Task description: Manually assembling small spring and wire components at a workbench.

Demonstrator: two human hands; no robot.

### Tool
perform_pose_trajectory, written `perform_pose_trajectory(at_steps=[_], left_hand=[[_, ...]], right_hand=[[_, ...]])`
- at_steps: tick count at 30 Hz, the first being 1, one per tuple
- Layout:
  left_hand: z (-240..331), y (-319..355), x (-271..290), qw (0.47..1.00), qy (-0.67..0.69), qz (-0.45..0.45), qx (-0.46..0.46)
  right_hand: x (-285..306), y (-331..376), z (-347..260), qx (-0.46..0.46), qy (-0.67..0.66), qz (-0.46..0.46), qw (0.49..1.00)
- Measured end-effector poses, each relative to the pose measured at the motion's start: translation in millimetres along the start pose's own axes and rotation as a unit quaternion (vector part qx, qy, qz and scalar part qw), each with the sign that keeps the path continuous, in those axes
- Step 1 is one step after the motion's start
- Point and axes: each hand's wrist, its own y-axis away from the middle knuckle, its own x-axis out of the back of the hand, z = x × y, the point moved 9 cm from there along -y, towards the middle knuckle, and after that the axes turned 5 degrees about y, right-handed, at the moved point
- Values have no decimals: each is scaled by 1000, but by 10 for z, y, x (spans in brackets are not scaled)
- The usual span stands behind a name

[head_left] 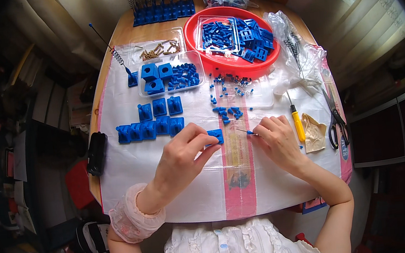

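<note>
Over the middle of the table my left hand (180,155) pinches a blue plastic piece (216,135) between thumb and fingertips. To its right, my right hand (279,141) is closed on a thin metal pin with a blue tip (249,132), which points left toward that piece. Just beyond the hands lies a loose group of small blue plastic parts (227,113). Several blue square-based pieces with knobs (148,130) stand in two rows left of the hands. My fingers hide part of both held things.
A yellow-handled screwdriver (297,123), brown paper (314,132) and black scissors (336,123) lie on the right. Farther back are a red basin (274,58) of blue parts, a clear box (172,91), brass-coloured pins (161,49) and plastic bags (305,60). A black case (97,153) sits left.
</note>
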Motion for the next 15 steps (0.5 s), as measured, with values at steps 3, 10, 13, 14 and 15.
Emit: perform_pose_trajectory(at_steps=[3,10,13,14,15], left_hand=[[216,38,-153,997,-19,-22,-74],[412,123,-326,982,-117,-38,-142],[401,131,-306,983,-115,-26,-140],[399,129,-292,984,-110,-20,-137],[375,117,-270,989,-84,-13,-119]], right_hand=[[228,79,-209,31,5,17,999],[568,74,-713,110,45,30,992],[668,38,-823,135,61,39,988],[698,28,-855,142,69,40,987],[771,14,-882,149,76,57,984]])
